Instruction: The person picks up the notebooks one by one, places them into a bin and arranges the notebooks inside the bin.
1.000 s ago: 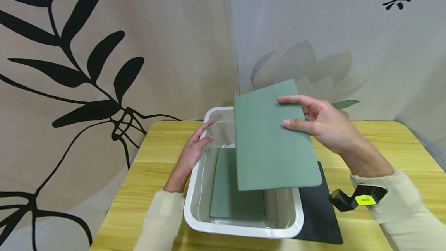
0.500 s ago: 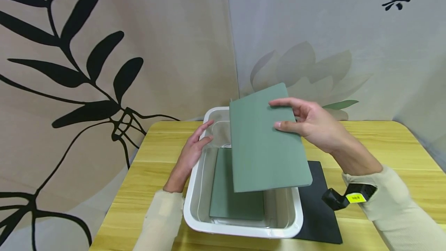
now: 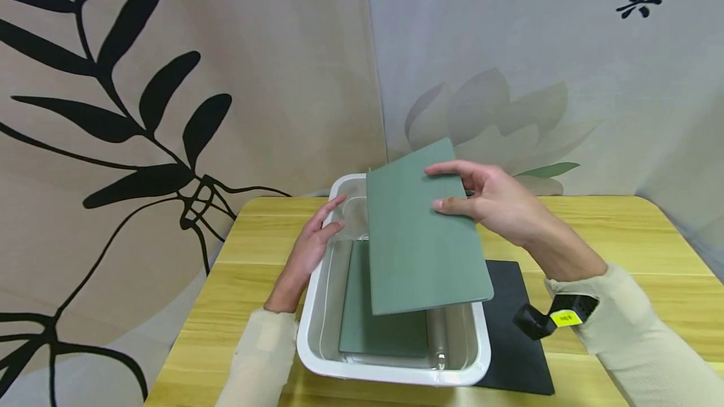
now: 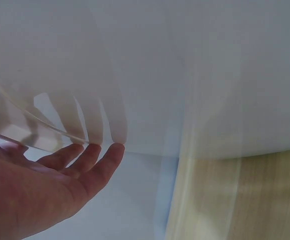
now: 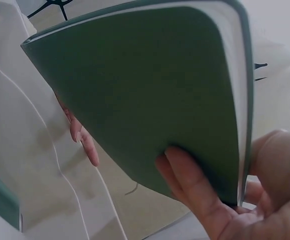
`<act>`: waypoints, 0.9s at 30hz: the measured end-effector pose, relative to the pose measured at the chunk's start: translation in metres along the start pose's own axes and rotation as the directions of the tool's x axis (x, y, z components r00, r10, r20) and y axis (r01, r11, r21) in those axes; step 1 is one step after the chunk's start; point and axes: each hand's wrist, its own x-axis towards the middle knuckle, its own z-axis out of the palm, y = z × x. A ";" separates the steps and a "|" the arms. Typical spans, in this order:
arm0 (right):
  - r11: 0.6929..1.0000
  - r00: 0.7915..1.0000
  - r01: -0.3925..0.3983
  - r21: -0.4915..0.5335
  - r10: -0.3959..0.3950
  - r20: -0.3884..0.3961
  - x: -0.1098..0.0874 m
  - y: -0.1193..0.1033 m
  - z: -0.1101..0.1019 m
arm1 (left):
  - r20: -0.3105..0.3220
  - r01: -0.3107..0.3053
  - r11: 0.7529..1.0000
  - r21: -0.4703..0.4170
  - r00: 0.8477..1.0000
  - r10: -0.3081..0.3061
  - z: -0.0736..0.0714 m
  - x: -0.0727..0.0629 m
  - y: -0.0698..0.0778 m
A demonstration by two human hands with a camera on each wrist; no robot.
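Observation:
My right hand point(image 3: 503, 203) pinches a green notebook point(image 3: 421, 250) by its right edge, thumb and index finger on the near cover and other fingers behind. In the right wrist view, pale page edges show along the notebook point(image 5: 130, 85). It is tilted above a white plastic bin point(image 3: 396, 377). A second green notebook point(image 3: 387, 335) lies flat on the bin's floor, partly covered from sight by the held one. On the bin's left rim rests my left hand point(image 3: 305, 250), its fingers extended. The left wrist view has several fingertips touching the bin's outer wall point(image 4: 155, 100).
A flat black rectangular sheet or cover point(image 3: 517, 331) lies to the right of the bin, partly hidden by it. Both sit on a wooden table point(image 3: 243, 306). Behind the table hangs a pale curtain point(image 3: 294, 80) with dark leaf prints.
The right hand has moved left and slightly down with the notebook, bringing it further over the bin. The left hand and the bin have stayed almost in place.

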 end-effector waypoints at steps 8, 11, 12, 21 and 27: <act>0.989 0.995 -0.053 0.136 0.042 0.088 0.009 -0.003 0.008 | 0.011 0.013 1.000 -0.010 1.000 -0.013 0.000 0.000 0.000; 0.986 0.992 -0.072 0.153 0.055 0.112 0.011 -0.004 0.012 | 0.007 0.011 1.000 -0.007 1.000 -0.010 0.001 0.000 0.001; 0.985 0.991 -0.079 0.152 0.061 0.117 0.012 -0.005 0.013 | 0.005 0.009 1.000 -0.006 1.000 -0.009 0.001 0.000 0.001; 0.970 0.983 -0.126 0.209 0.094 0.159 0.021 -0.005 0.024 | -0.019 0.005 1.000 -0.014 1.000 -0.006 0.002 0.002 0.001; 0.960 0.978 -0.150 0.237 0.110 0.176 0.025 -0.007 0.031 | -0.002 0.022 0.999 -0.043 1.000 -0.022 0.001 0.001 0.001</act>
